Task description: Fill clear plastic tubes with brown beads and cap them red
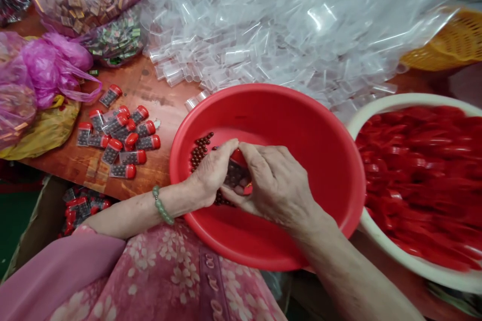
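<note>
Over the red basin [331, 160], a small clear container [234, 174] full of dark balls, with a red cap, sits between my two hands. My left hand [213, 174] is closed around its left side, thumb near the cap. From the other side my right hand [280, 183] grips it, thumb and fingers at the cap and lower edge. Part of the container is hidden by the fingers. Loose brown balls [200, 151] lie on the basin's floor at the left. A green bead bracelet [161, 204] circles my left wrist.
Several filled, red-capped containers [113, 151] lie on the table [150, 95] at left, more in a box [81, 205] below. Clear empty tubes [241, 55] heap behind the basin. A white tub [361, 115] of red caps [422, 175] stands right. Pink bags [56, 60] sit at far left.
</note>
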Tool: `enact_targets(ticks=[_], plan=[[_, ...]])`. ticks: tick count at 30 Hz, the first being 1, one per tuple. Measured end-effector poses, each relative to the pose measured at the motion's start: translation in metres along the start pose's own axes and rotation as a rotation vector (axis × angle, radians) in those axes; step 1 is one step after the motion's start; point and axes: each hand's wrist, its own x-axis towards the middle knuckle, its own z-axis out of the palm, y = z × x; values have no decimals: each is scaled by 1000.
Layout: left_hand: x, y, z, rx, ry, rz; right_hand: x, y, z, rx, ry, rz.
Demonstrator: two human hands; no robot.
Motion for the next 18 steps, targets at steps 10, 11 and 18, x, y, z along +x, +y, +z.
enact_targets(ticks=[10, 11, 18], plan=[[0, -1, -3, -2, -12, -65, 1, 8, -6, 414, -145, 195], [-1, -1, -5, -10, -40, -64, 2, 9, -8, 513, -155, 236], [-8, -4, -9, 91, -127, -1, 4, 4, -13, 849, 27, 594]])
